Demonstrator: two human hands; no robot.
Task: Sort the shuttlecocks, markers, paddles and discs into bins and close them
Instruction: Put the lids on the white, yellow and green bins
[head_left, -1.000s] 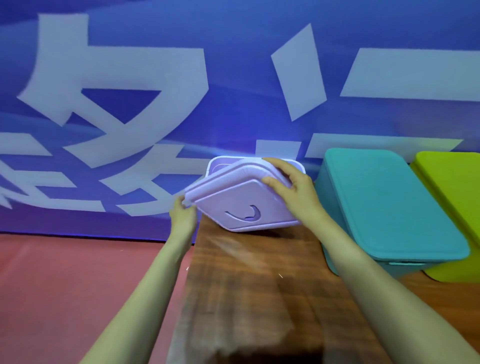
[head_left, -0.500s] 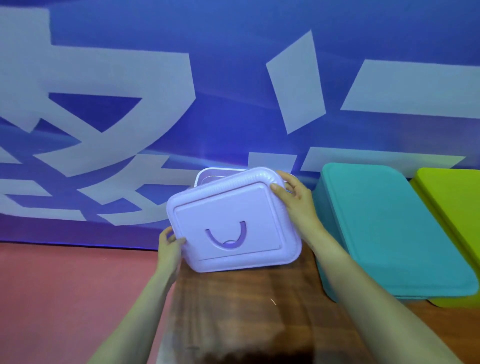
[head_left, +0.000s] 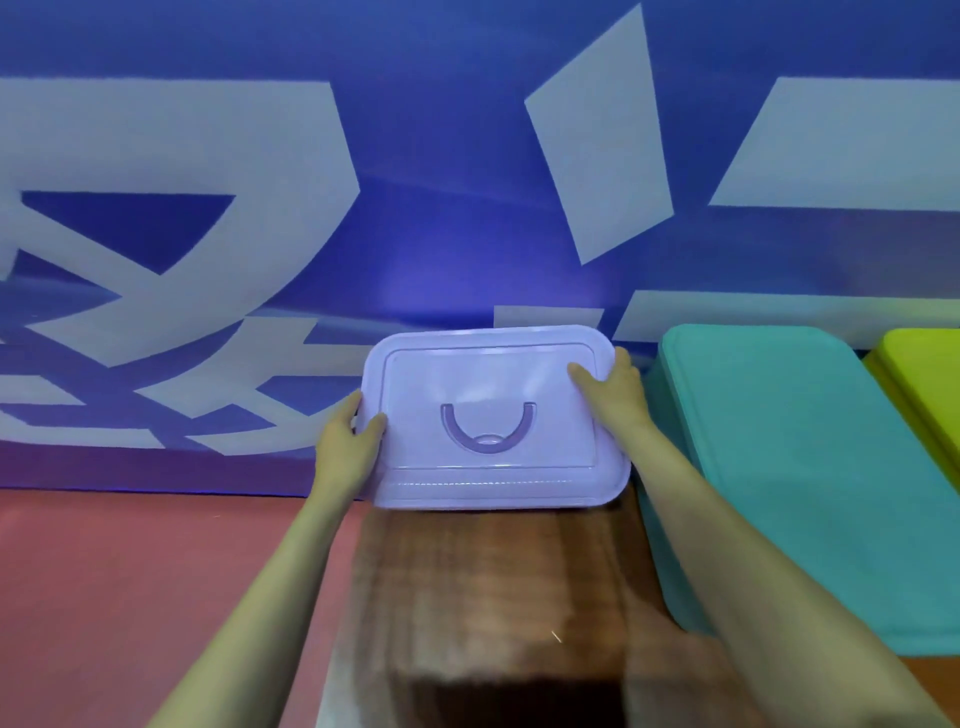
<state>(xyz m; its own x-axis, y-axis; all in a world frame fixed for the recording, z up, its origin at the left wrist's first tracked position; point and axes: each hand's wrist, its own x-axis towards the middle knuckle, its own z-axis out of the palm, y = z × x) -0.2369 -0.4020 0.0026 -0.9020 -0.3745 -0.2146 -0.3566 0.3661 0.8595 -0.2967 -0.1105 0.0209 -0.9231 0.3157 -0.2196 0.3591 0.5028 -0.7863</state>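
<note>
- Head view: your left hand (head_left: 345, 447) and right hand (head_left: 615, 395) are set well apart, each clamped on an opposite short edge of the lilac lid (head_left: 491, 415), which lies level at the far end of the wooden table (head_left: 488, 597).
- Head view: your left thumb sits on top of the lid's left rim with the fingers curled around the edge. Your right hand wraps the far right corner. A grip on both sides like this likely serves to square the lid and press it down evenly.
- Head view: the lid's U-shaped handle (head_left: 487, 431) lies flat in its recess, untouched. The work is at the rim, so the handle is not needed.
- Head view: what lies under the lid is hidden by the lid itself, so you cannot tell whether it has fully seated.
- Head view: just to your right stands the teal bin (head_left: 805, 467) with its lid on. Beside that is the lime-green bin (head_left: 930, 384), also covered and cut off by the frame edge. The row appears to be closing one bin at a time.
- Head view: no shuttlecocks, markers, paddles or discs are in sight, which suggests the sorting is over and the task is near its end.
- Head view: behind the table hangs a blue banner (head_left: 415, 182) with large pale characters, and a red floor (head_left: 130, 597) lies to the left.
</note>
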